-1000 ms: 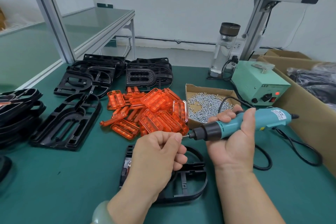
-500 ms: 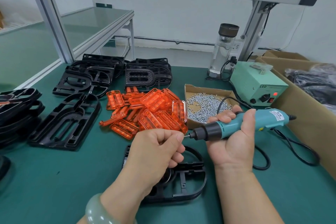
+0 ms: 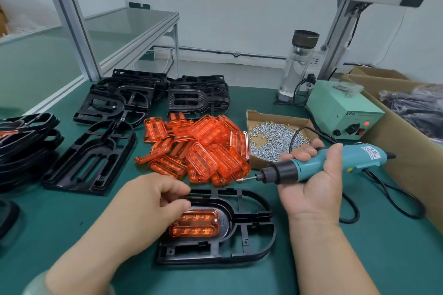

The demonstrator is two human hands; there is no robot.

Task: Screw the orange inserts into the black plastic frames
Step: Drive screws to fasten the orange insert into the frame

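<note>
Mint-green power supply box (image 3: 335, 108) with a lit red lamp set on the green table mat (image 3: 72, 218), clear dark-capped bottle (image 3: 296, 69) stood just behind its left corner, open cardboard carton (image 3: 412, 175) placed at its right, aluminium frame post (image 3: 340, 38) seen behind it.

Laid the left hand (image 3: 155, 201) over the left end of the frame (image 3: 254, 220), fingers curled under, thumb against them; could not tell whether anything was pinched. Held the right hand (image 3: 311, 184) palm-up just beyond the frame's far right edge, fingers wrapped round the screwdriver (image 3: 306, 167). Stretched both forearms in from the frame's near side.
</note>
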